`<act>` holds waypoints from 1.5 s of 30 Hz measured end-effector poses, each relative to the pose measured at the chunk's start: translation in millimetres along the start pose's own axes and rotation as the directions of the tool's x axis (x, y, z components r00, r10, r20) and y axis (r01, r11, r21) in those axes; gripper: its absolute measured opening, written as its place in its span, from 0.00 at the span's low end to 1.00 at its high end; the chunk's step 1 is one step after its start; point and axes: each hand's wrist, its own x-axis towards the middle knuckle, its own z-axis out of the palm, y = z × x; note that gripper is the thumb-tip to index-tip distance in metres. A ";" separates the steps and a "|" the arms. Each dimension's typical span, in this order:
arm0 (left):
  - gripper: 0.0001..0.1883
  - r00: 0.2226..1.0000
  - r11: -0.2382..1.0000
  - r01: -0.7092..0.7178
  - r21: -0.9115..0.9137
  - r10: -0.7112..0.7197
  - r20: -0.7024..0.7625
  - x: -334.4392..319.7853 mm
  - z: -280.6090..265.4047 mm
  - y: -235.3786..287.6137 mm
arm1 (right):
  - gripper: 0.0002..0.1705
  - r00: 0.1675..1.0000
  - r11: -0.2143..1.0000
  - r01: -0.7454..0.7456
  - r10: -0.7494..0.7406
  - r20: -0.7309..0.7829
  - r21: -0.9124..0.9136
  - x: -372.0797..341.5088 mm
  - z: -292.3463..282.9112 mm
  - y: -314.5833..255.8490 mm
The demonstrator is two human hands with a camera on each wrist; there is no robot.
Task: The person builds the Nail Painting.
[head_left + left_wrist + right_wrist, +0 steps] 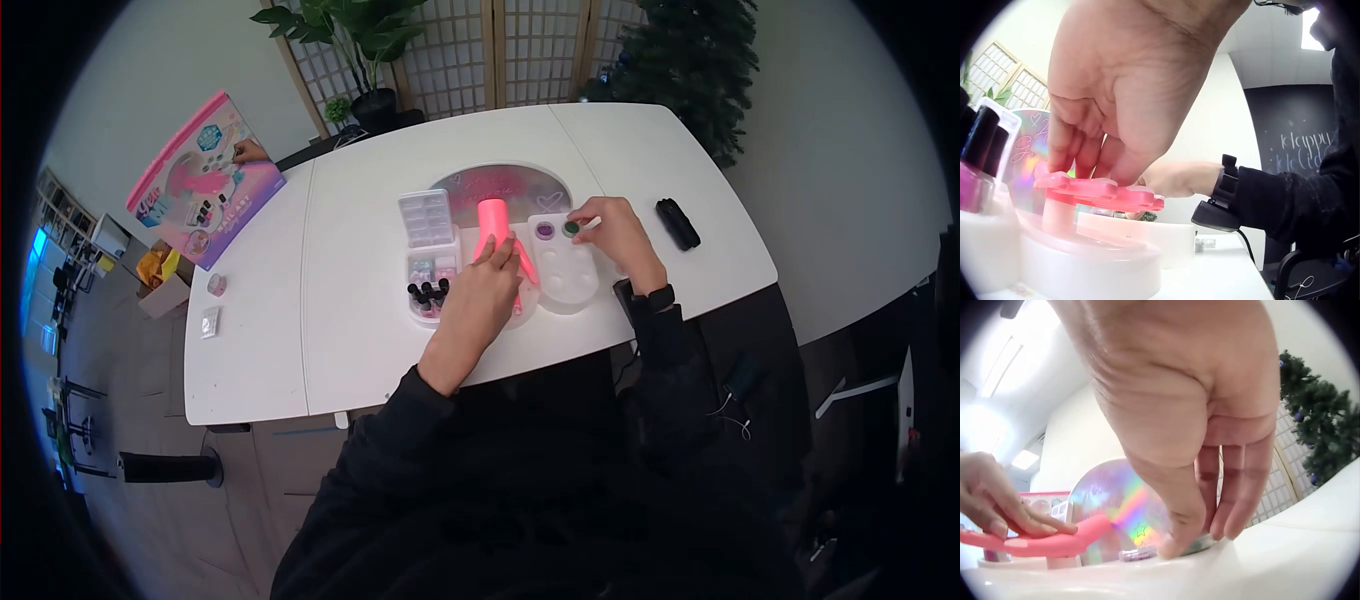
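My left hand (480,300) rests its fingers on a bright pink hand-shaped piece (492,214), which sits raised on a stubby post (1059,215) over a white base (1091,272). At the white tray (572,290) with round hollows, my right hand (620,240) pinches a small round pot of green glitter (571,229) between thumb and fingers. Beside it, in another hollow, sits a purple glitter pot (545,231). Black-capped nail polish bottles (428,294) stand left of my left hand, near an open clear-lidded case (428,220).
A shiny iridescent panel (460,187) stands behind the set. The colourful kit box (205,180) is at the table's left end, with a small pink-toned container (217,285) and white packet (210,322) nearby. A black case (678,224) lies at right.
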 end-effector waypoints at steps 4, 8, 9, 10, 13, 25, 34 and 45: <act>0.12 1.000 1.000 -0.002 -0.029 0.001 -0.018 -0.4 1.4 -1.9 | 0.16 0.937 0.939 -0.342 0.343 -0.064 0.030 -27.1 -20.5 6.6; 0.12 1.000 0.999 -0.027 -0.019 0.026 -0.015 1.2 -4.4 -2.7 | 0.17 0.942 0.917 -0.334 0.322 -0.092 -0.219 -60.5 -18.4 38.0; 0.12 1.000 0.999 -0.029 -0.018 0.029 -0.013 1.6 -4.7 -2.5 | 0.17 0.942 0.917 -0.336 0.323 -0.093 -0.216 -62.7 -14.2 45.3; 0.12 1.000 0.999 -0.026 -0.027 0.026 -0.015 1.6 -5.4 -2.7 | 0.16 0.946 0.929 -0.322 0.309 -0.101 -0.179 -63.8 -9.9 49.9; 0.12 1.000 0.999 -0.023 -0.032 0.022 -0.022 0.8 -3.9 -3.5 | 0.16 0.960 0.958 -0.268 0.255 -0.115 -0.106 -63.9 -2.7 57.2; 0.12 0.998 0.998 -0.040 -0.050 0.037 -0.049 1.1 3.1 -9.4 | 0.16 0.992 0.980 -0.046 0.023 -0.123 -0.192 -55.5 14.1 70.0; 0.14 0.999 0.996 0.031 -0.085 -0.033 -0.022 -0.3 -1.4 -5.3 | 0.18 0.958 0.998 0.028 -0.045 -0.282 -0.062 -53.4 7.9 4.8; 0.14 0.999 0.996 -0.039 -0.079 0.037 -0.032 0.7 7.8 -12.5 | 0.20 0.976 0.981 0.138 -0.110 -0.190 0.138 -54.7 50.7 -32.0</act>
